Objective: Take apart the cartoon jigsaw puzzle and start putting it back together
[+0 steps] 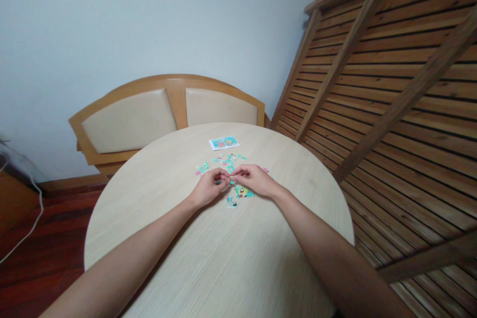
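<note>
While both were pinched shut, the left hand (208,186) and right hand (255,180) met fingertip to fingertip on one small teal piece (231,179), just above the round table (223,258) of pale, fine-grained wood. Two joined clusters (244,192) lay under the right hand. Loose pieces (225,161), too small to count, were scattered beyond, then one glossy card (223,142). Behind stood a bench (167,109) with two beige pads, a white wall (149,20), and brown slats (391,84).

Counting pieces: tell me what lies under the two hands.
The left hand and right hand pinch a teal piece. Joined puzzle pieces peek out beside the right one, a small cluster beside the left. Anything beneath the palms is covered.
</note>
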`<state>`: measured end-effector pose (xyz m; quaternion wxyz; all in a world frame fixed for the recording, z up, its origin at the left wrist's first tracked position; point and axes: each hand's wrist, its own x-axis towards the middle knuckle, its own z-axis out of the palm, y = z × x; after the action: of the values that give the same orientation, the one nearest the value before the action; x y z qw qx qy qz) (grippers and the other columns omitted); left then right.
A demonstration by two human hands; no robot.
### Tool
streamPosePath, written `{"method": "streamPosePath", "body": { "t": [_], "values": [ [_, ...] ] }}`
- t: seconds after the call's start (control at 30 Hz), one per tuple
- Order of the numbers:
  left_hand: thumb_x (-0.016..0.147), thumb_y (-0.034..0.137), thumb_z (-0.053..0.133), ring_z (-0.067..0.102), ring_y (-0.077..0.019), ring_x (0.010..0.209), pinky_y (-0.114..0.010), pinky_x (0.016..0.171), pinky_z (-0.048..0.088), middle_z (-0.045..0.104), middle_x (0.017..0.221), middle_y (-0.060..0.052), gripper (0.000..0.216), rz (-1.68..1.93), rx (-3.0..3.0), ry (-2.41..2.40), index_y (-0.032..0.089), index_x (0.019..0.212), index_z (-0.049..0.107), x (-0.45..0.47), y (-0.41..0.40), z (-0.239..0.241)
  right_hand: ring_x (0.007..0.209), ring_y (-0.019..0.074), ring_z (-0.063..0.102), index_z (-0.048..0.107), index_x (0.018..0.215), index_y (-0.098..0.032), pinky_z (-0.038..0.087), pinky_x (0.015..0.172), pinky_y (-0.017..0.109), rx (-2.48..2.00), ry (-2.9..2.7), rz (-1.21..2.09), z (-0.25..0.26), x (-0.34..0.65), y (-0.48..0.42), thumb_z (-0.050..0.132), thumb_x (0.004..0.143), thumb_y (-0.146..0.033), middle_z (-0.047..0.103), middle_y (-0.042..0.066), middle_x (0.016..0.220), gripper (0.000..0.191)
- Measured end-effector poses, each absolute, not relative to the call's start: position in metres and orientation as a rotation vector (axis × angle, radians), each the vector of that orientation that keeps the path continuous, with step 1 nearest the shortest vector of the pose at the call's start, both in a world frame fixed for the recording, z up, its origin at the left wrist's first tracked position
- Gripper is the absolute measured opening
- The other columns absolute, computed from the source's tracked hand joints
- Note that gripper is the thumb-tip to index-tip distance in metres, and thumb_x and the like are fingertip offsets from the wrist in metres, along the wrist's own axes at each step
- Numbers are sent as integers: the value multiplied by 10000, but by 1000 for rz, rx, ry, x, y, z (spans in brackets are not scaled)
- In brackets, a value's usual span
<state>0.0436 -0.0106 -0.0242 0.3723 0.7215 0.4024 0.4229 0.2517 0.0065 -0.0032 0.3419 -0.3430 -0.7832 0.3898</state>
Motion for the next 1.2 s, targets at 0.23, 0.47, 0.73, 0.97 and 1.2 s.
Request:
{"method": "streamPosePath", "body": {
  "t": [0.23, 0.47, 0.73, 0.97, 1.2],
  "values": [
    [830, 463, 703, 659, -175, 821, -324, 791, 532, 696, 881, -62, 341, 1153, 1771, 963, 153, 954, 636, 42, -8, -23, 749, 153, 654, 636, 1046, -168, 506, 710, 271, -873, -2048, 1120, -2, 250, 0, 719, 780, -291, 707, 18, 814, 304],
    [808, 500, 719, 659, -173, 747, -305, 726, 526, 708, 816, -55, 373, 1108, 1739, 987, 148, 909, 648, 43, -9, -22, 766, 154, 644, 600, 999, -175, 495, 701, 267, -874, -2007, 1112, -3, 250, 0, 720, 777, -282, 678, 14, 830, 274],
    [877, 403, 632, 622, -146, 678, -247, 645, 469, 739, 810, -48, 276, 827, 2028, 1028, 147, 903, 730, 26, -13, -8, 909, 192, 623, 700, 867, -193, 452, 840, 303, -881, -2386, 801, 3, 253, -5, 790, 742, -343, 700, 25, 901, 215],
    [878, 347, 639, 589, -119, 642, -215, 622, 444, 719, 758, -30, 233, 718, 2079, 1084, 141, 912, 744, 25, -14, -9, 1018, 234, 554, 698, 855, -222, 415, 908, 345, -872, -2530, 630, 1, 250, -6, 830, 711, -431, 682, 31, 934, 287],
    [863, 341, 647, 629, -137, 670, -218, 628, 466, 740, 779, -51, 234, 718, 2033, 1043, 132, 885, 750, 24, -13, -12, 1022, 237, 543, 699, 875, -231, 410, 898, 344, -888, -2534, 609, 2, 251, -7, 832, 712, -443, 671, 30, 941, 299]
  ]
}}
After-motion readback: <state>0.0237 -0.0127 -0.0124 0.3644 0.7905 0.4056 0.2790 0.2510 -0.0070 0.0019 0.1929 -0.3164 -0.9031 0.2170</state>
